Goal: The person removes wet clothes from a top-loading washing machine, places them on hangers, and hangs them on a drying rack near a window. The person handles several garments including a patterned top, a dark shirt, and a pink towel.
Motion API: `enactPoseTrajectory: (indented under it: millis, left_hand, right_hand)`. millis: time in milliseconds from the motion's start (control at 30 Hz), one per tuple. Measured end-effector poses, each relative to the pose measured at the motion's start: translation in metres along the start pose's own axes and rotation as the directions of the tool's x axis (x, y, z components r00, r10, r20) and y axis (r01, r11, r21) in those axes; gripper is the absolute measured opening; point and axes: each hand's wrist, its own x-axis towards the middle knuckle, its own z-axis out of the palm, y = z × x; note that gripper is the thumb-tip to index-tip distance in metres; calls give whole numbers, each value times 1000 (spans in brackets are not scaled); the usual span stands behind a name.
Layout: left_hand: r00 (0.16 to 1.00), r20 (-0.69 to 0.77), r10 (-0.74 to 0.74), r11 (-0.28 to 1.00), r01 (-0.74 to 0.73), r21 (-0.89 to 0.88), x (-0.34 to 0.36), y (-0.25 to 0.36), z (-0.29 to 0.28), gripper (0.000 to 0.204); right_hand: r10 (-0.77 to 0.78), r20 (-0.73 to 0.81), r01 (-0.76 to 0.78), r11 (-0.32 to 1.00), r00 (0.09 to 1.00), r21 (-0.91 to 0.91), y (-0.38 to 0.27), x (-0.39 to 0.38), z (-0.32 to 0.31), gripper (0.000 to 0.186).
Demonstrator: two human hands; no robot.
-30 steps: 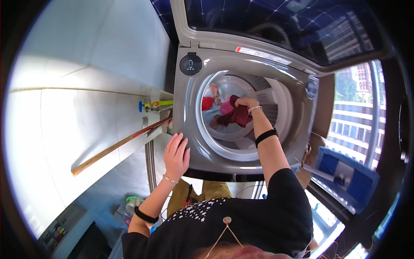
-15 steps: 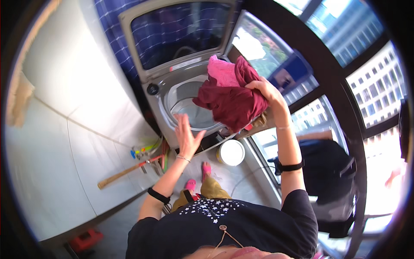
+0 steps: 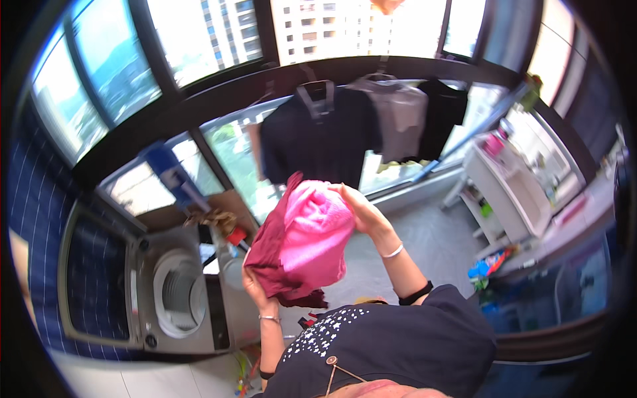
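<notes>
Both my hands hold a bundle of fabric in front of my chest. It is made up of a fluffy pink cloth (image 3: 318, 232) lying against a dark maroon cloth (image 3: 267, 249). My left hand (image 3: 255, 284) grips the maroon cloth at its lower left, with part of the fingers hidden by the fabric. At the upper right, my right hand (image 3: 360, 211) is closed on the edge of the pink cloth. A dark maroon end hangs below the bundle. To the left stands a top-loading washing machine (image 3: 141, 282) with its lid up and its drum showing.
Ahead, a dark shirt (image 3: 318, 136), a grey top (image 3: 398, 109) and a black garment (image 3: 443, 116) hang before the windows. A white sink stand (image 3: 507, 189) is at the right. Grey floor (image 3: 418, 245) lies between. A blue container (image 3: 166, 169) is near the washer.
My view has turned right, so the washer now sits at the left. The bundle has come away from above it. My left hand, empty before, now grips the maroon cloth.
</notes>
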Motion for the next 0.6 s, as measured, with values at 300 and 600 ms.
enactPoseTrajectory:
  millis: [300,600]
  left_hand:
    - [952,290,-100,994,109,-16,-24,-151,150,34]
    - [765,532,-363,929,255,267,-80,-276,288,36]
  right_hand:
    - [-577,-52,578,802,815,150,-111,-177,-250,53]
    - [-589,-485,762,468,647,447,-145,-235,-460,18]
